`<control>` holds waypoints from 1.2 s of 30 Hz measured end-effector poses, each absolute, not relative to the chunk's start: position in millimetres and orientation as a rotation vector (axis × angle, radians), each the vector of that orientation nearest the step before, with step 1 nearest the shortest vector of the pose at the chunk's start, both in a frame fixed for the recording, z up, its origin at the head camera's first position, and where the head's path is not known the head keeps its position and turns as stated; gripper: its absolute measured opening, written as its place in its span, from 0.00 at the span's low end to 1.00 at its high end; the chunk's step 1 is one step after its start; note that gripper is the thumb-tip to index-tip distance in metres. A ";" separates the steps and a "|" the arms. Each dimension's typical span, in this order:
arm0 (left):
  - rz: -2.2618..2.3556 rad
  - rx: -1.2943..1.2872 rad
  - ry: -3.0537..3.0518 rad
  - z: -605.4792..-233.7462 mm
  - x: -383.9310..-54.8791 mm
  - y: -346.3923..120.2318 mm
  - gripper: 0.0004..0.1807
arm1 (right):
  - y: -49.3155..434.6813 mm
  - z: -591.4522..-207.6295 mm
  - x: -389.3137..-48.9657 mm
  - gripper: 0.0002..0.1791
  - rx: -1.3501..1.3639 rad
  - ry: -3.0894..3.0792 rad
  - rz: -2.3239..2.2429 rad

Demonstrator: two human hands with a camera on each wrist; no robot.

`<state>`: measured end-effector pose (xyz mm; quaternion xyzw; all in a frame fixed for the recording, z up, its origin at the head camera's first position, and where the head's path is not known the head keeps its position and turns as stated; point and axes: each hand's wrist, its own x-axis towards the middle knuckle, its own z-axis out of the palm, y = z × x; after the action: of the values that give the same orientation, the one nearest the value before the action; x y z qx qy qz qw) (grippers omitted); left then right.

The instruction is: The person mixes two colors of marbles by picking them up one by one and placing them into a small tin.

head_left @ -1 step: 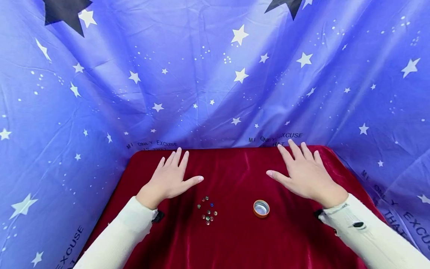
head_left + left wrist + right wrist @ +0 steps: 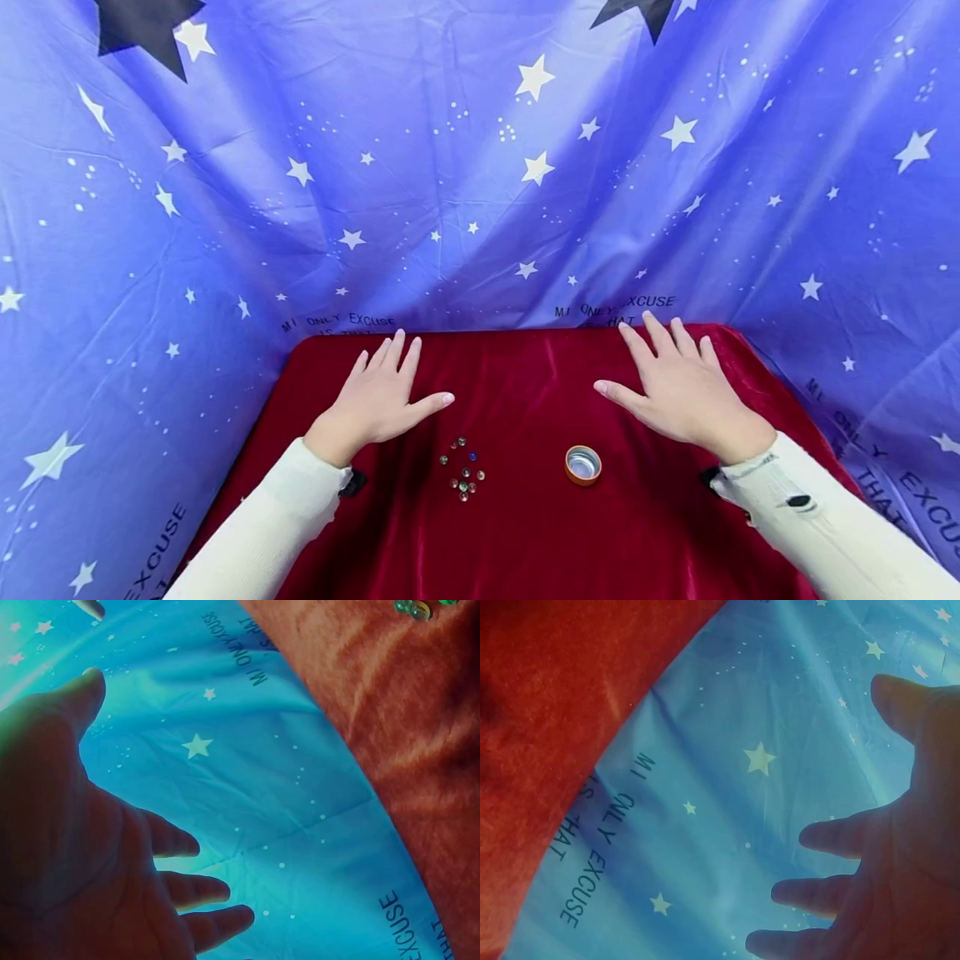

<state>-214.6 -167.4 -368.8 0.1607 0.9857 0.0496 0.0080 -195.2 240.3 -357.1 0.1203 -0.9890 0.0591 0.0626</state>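
My left hand [image 2: 378, 398] is held palm down over the left part of the red cloth, fingers straight and thumb stretched inward, with nothing in it. Just below and right of its thumb lies a loose cluster of small glass marbles [image 2: 463, 487], mostly clear with coloured swirls, and one blue marble [image 2: 473, 457]. A few marbles [image 2: 420, 610] also show at the top corner of the left wrist view. Over the right part spreads my right hand [image 2: 684, 393], fingers apart and holding nothing. Nearest it is a small round cap [image 2: 583, 477], orange outside and silvery inside, its hollow side up.
Dark red velvet cloth [image 2: 517, 542] covers the table, its far edge just under my fingertips in the head view. A blue curtain [image 2: 450, 167] with white stars and printed words surrounds the table at the back and both sides.
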 end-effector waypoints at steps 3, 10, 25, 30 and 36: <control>0.156 0.504 3.077 -371.2 -215.3 -167.4 0.59 | 239.8 -359.0 -194.6 0.57 0.365 -2.995 0.188; 0.317 0.608 3.135 -400.4 -211.9 -161.8 0.41 | 238.7 -395.1 -189.2 0.51 0.467 -2.904 0.380; 0.685 0.533 3.191 -466.7 -194.9 -157.4 0.05 | 227.3 -474.6 -178.1 0.45 0.412 -2.889 0.661; 0.731 0.483 3.142 -478.5 -189.9 -156.5 0.05 | 224.9 -484.4 -174.9 0.42 0.393 -2.902 0.698; 0.753 0.437 3.093 -493.6 -184.3 -155.9 0.06 | 219.5 -499.1 -168.3 0.47 0.364 -2.943 0.736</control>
<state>-184.3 -155.9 -493.6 0.1358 0.9620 0.2341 -0.0357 -168.3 219.5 -499.1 0.1189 -0.9623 0.2408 0.0430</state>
